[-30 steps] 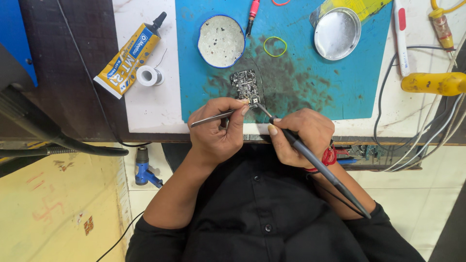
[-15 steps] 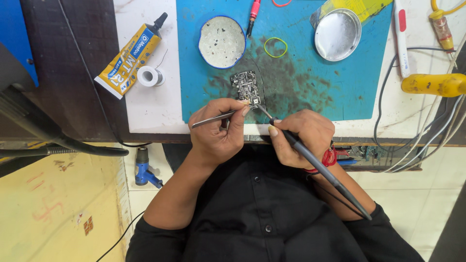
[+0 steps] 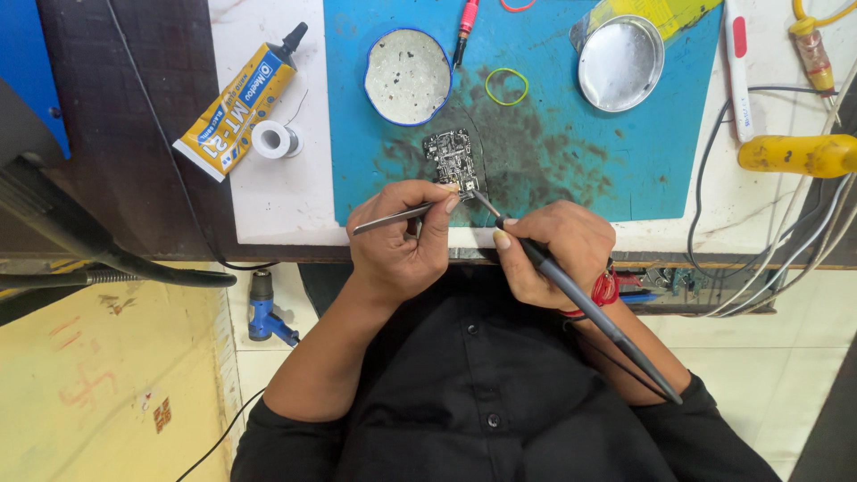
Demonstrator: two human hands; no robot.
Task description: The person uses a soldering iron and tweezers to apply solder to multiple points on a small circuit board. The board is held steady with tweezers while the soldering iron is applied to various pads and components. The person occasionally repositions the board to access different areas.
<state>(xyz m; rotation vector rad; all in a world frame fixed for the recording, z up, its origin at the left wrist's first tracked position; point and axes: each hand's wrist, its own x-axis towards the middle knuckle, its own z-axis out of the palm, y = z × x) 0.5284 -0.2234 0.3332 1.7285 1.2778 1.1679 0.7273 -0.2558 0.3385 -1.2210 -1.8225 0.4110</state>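
Note:
A small dark circuit board (image 3: 451,158) lies on a stained blue mat (image 3: 553,161). My left hand (image 3: 402,241) grips metal tweezers (image 3: 388,217), their tips at the board's near edge. My right hand (image 3: 553,254) holds a black soldering iron (image 3: 580,303) like a pen. The iron's thin tip reaches the board's near right corner, and its cord runs back over my right forearm.
On the mat sit a round blue-rimmed dish (image 3: 408,76), a shiny metal tin (image 3: 620,62), a green rubber band (image 3: 506,86) and a red probe (image 3: 464,27). To the left lie a yellow glue tube (image 3: 237,107) and a solder spool (image 3: 272,140). At right: a yellow-handled tool (image 3: 794,154) and cables.

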